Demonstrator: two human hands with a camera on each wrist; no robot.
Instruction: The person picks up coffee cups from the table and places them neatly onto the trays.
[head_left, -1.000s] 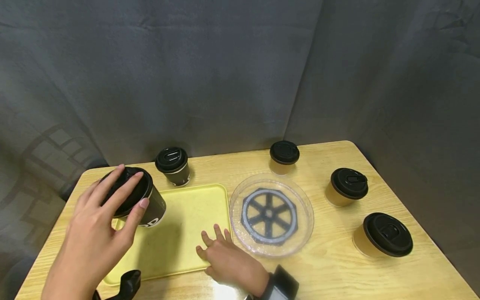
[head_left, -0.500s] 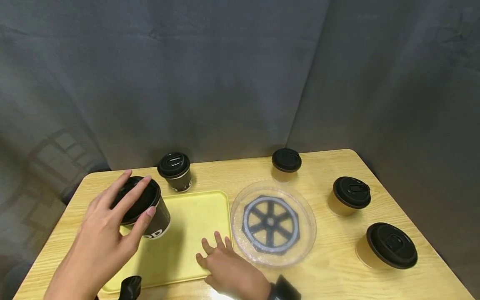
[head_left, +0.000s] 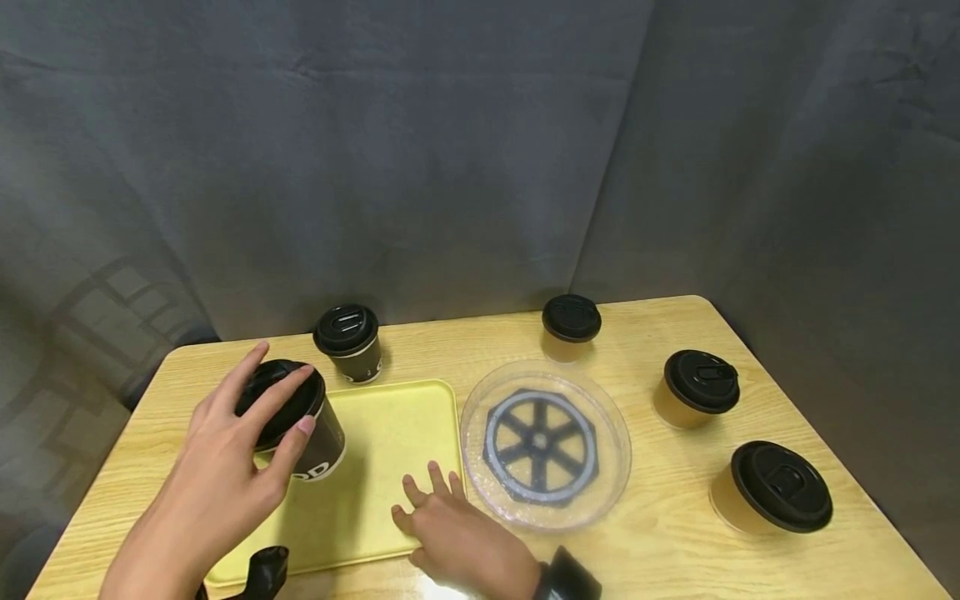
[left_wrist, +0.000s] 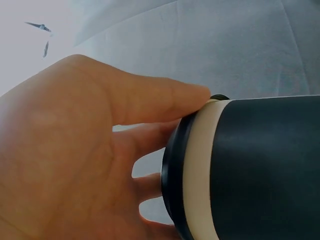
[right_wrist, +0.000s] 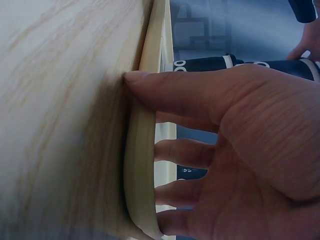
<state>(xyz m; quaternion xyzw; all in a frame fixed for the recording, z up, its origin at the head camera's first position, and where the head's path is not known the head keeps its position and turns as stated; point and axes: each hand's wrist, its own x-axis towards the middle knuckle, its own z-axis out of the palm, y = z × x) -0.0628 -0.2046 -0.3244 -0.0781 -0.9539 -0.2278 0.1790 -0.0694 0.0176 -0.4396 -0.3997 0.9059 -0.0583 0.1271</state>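
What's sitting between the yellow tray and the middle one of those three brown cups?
A clear round dish lies between the yellow tray and that brown cup, with bare tabletop between dish and cup. The head view shows it.

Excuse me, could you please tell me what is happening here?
A person's left hand grips a large black cup by its black lid, over a yellow rectangular tray; whether the cup touches it is unclear. The right hand spreads over the tray's near edge. A smaller black lidded cup stands behind the tray, and a clear round plastic dish lies to the tray's right. Three brown, black-lidded cups stand behind and right of the dish.
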